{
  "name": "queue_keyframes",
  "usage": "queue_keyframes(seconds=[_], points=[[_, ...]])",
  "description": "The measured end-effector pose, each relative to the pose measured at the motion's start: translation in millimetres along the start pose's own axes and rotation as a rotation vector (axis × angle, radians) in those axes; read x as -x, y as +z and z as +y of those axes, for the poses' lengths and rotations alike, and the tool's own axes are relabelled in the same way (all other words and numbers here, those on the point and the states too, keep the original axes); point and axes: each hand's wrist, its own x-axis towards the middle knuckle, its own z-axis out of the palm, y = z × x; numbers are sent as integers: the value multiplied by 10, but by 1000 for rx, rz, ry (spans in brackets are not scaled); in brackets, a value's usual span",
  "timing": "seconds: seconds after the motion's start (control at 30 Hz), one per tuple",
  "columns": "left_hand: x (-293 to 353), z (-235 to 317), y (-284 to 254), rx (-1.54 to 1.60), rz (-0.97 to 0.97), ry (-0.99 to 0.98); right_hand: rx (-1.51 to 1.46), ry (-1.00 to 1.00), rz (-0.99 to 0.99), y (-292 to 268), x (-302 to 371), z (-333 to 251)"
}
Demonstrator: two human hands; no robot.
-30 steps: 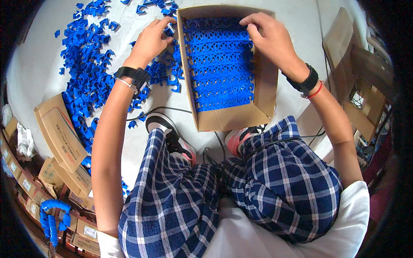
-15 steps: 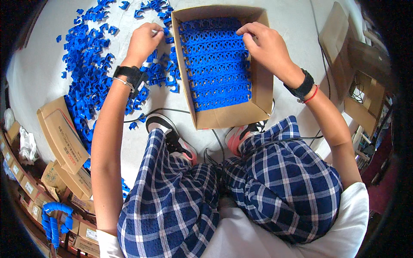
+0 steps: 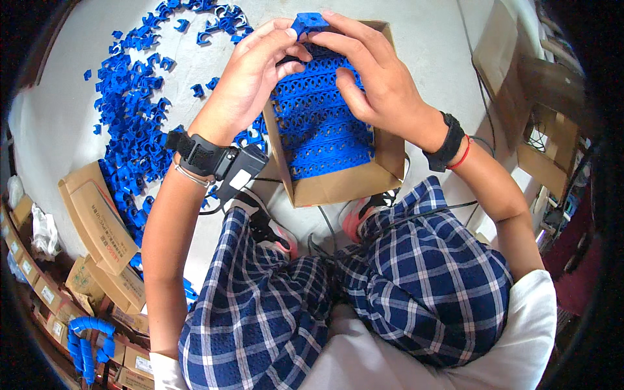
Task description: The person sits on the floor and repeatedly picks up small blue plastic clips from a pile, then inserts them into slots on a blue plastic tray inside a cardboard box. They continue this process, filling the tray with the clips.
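Observation:
Above the far end of an open cardboard box (image 3: 344,188), both my hands meet at one blue pipe clip (image 3: 309,22). My left hand (image 3: 253,78) pinches its left side between thumb and fingers. My right hand (image 3: 383,84) has its upper fingers closed against the clip's right side, its thumb held apart lower down. Inside the box, rows of blue pipe clips (image 3: 331,140) lie side by side; my hands cover part of the far rows.
Loose blue clips (image 3: 130,97) are heaped on the pale floor at the left. Flattened cardboard (image 3: 101,218) lies beside them. A black cable (image 3: 448,207) runs near my legs, and another carton (image 3: 552,149) stands at the right.
My left hand has moved right from the loose clips to above the box, bringing a clip. My right hand has shifted left and away from the rows to meet it.

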Motion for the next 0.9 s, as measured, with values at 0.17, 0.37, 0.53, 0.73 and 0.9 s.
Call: queue_keyframes(seconds=[0.17, 0.37, 0.53, 0.73, 0.9], points=[[-40, -75, 88, -81, 15, -53, 18, -2, -45, -78, 75, 42], [-155, -279, 211, -166, -57, -147, -46, 95, -163, -242, 273, 118], [-289, -471, 263, -387, -138, -272, -77, 248, -253, -351, 551, 171], [-453, -742, 335, -1438, -166, -148, 297, 302, -354, -288, 615, 451], [-541, -968, 340, -1735, -265, 155, 565, 138, -466, -185, 482, 590]])
